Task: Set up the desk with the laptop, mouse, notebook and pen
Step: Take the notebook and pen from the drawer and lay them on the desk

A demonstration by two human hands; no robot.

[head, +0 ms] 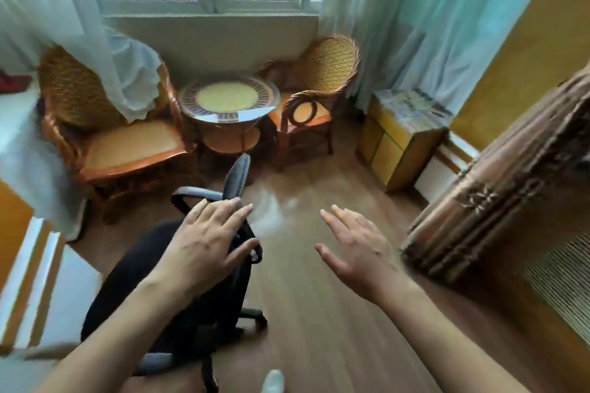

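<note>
No laptop, mouse, notebook or pen shows in the head view. My left hand (204, 242) hovers with fingers spread over the back of a black office chair (172, 290), close to its top edge; contact is unclear. My right hand (354, 249) is stretched out over the wooden floor, palm turned inward, fingers apart, holding nothing. A white and orange desk edge (41, 290) shows at the lower left.
Two wicker armchairs (105, 124) (319, 86) flank a small round glass-topped table (228, 99) under the window. A low yellow cabinet (399, 137) stands at right, a carved wooden piece (498, 214) nearer. Curtains hang on both sides. Wooden floor lies ahead.
</note>
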